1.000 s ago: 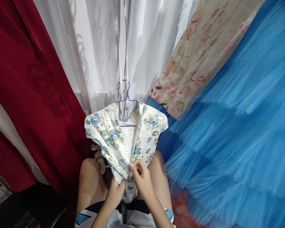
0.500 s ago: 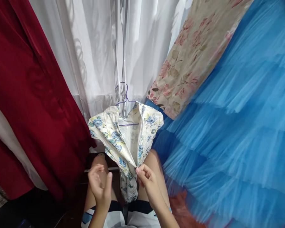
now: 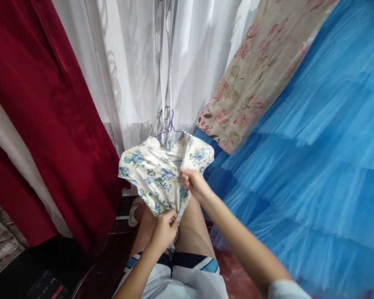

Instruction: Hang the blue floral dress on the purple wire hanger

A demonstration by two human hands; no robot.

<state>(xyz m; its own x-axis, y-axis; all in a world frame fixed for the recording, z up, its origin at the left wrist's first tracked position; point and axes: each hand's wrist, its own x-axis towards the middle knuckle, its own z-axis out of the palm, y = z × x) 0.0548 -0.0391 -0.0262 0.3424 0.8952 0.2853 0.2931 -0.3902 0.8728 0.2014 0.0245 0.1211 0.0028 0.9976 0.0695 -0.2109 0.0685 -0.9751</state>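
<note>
A white dress or top with blue flowers [image 3: 162, 174] hangs on a purple hanger [image 3: 172, 126] in front of my legs. At its lower part my left hand [image 3: 166, 228] is closed, pinching the cloth by the lower end of the opening. Higher up, my right hand [image 3: 191, 180] is closed at the opening's edge, slightly blurred. Whatever small part its fingertips grip, perhaps a zipper pull, is hidden. The two edges of the opening lie close together below my right hand, and a small gap shows near the neckline.
White curtains [image 3: 134, 74] hang behind, with metal bars [image 3: 166, 62] in front. A red cloth [image 3: 77, 166] is at left, a floral cloth [image 3: 243, 91] and a tiered blue tulle skirt [image 3: 314, 178] at right. A phone [image 3: 48, 286] lies on a black surface at lower left.
My right hand has moved up along the opening, which has drawn together. My left hand, open and apart before, now grips the cloth low down.
</note>
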